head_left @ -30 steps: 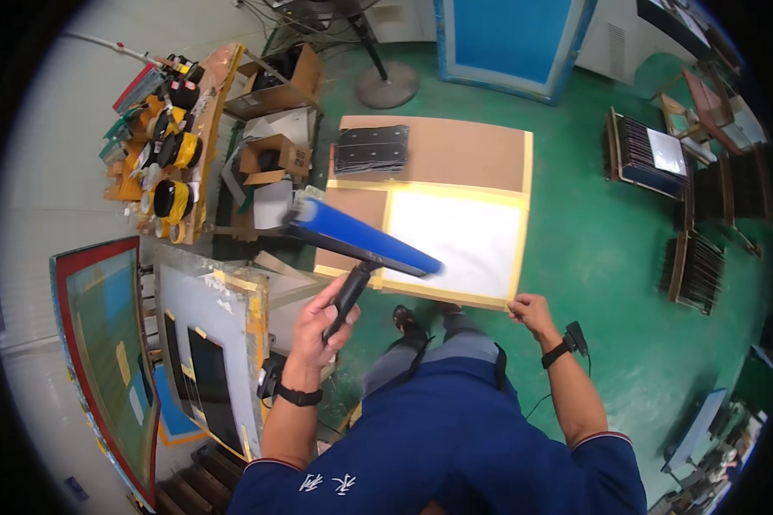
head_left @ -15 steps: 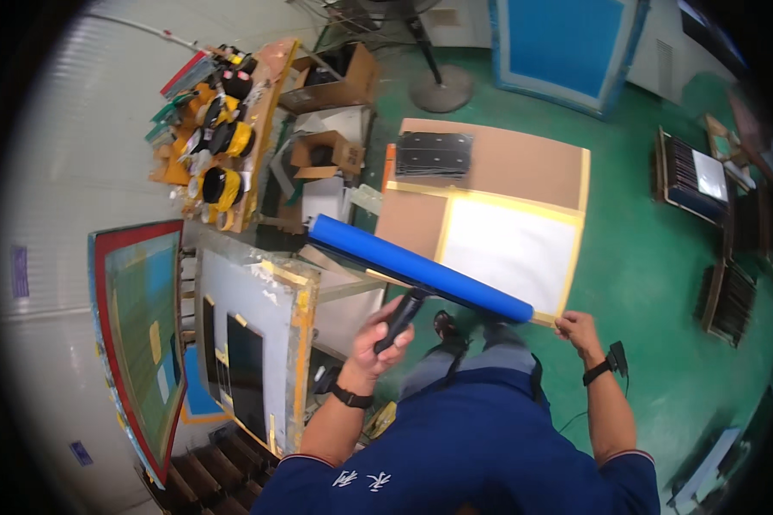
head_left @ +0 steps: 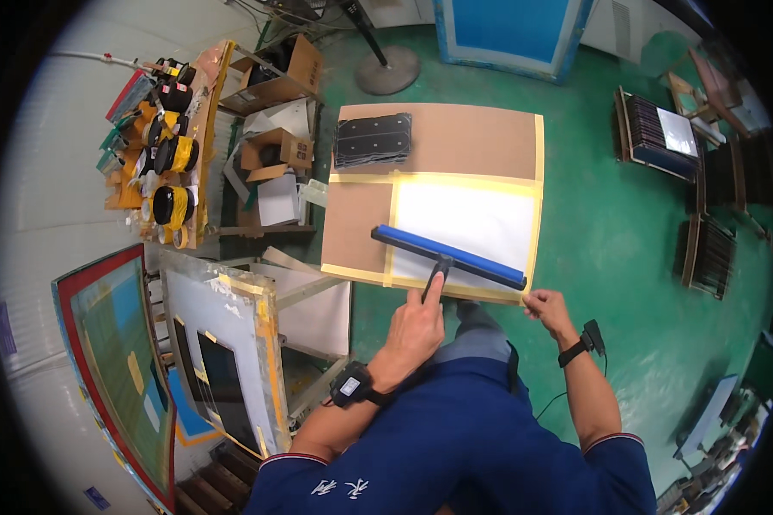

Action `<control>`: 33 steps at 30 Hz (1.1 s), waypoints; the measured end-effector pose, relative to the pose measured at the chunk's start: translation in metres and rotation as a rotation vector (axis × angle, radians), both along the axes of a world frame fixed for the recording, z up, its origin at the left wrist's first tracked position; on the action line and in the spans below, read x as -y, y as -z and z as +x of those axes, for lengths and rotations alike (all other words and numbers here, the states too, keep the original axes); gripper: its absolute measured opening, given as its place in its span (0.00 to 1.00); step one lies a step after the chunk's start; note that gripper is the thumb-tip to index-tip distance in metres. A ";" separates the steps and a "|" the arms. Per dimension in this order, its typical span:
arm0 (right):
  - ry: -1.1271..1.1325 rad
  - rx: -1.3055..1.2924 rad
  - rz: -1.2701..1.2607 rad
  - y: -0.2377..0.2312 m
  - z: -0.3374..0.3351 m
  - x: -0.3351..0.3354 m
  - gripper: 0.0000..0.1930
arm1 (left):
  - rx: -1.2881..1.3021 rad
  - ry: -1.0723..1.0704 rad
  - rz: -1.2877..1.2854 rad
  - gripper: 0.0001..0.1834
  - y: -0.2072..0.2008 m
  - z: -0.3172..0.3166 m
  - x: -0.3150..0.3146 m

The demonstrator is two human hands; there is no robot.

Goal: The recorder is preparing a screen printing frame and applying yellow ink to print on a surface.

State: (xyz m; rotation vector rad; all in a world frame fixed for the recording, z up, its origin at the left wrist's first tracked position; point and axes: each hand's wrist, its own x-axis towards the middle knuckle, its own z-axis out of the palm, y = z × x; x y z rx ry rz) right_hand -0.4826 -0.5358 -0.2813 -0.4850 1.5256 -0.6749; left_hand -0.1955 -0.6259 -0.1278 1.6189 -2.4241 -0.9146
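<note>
My left hand (head_left: 416,330) is wrapped round the black handle of a wide blue roller (head_left: 451,251), with the index finger stretched along the handle. The roller lies over a white sheet (head_left: 472,215), slanting from upper left to lower right. Yellow tape borders that sheet on a brown board-topped table (head_left: 352,227). At the table's near right corner, my right hand (head_left: 548,311) has its fingers pinched together; whatever they may hold is too small to make out. A stack of thin black panels (head_left: 373,140) rests at the table's far left.
Left of me stand framed screens (head_left: 223,343) and a red-edged frame (head_left: 103,292). Beyond them are a shelf of tape rolls (head_left: 173,154) and cardboard boxes (head_left: 275,154). Racks of dark panels (head_left: 657,133) stand on the right, a fan base (head_left: 387,70) and blue screen (head_left: 515,39) at the back.
The roller has come down from in front of me onto the white sheet, and my left hand has turned over its handle. The view has shifted; my right hand stays by the table corner.
</note>
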 end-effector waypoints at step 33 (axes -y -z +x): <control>-0.273 -0.038 -0.024 0.030 -0.023 -0.001 0.14 | -0.138 -0.204 -0.052 0.33 0.092 -0.056 0.024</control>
